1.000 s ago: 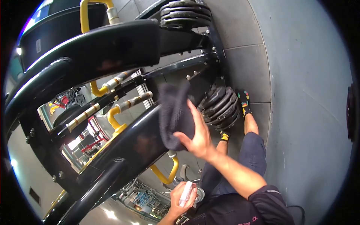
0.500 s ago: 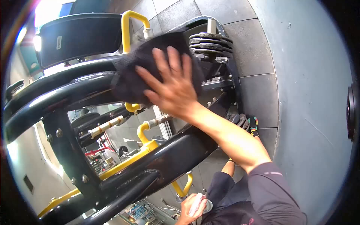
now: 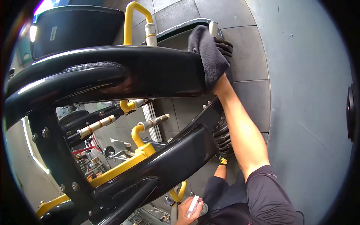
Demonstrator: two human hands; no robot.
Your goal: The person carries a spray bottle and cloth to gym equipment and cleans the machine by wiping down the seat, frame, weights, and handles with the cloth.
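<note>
A dark grey cloth (image 3: 210,56) drapes over the end of the upper black beam (image 3: 161,71) of a gym machine. My right hand (image 3: 220,80) presses the cloth against that beam end; only its wrist side shows, and the fingers are hidden by the cloth. Low in the view, my left hand (image 3: 185,210) is closed round a spray bottle with a white top (image 3: 193,206). Most of the bottle is hidden by the hand and the dark shirt.
A yellow handle (image 3: 129,22) and a black pad (image 3: 77,32) stand beyond the beam. The lower black beam (image 3: 168,161) runs beneath it, with a yellow lever (image 3: 138,137) between. Weight plates (image 3: 224,48) sit behind the cloth. A grey wall (image 3: 307,93) rises at the right.
My right hand, which lay spread flat on the cloth over the top of the beam, has slid right to the beam's end with the cloth. My left hand keeps its grip.
</note>
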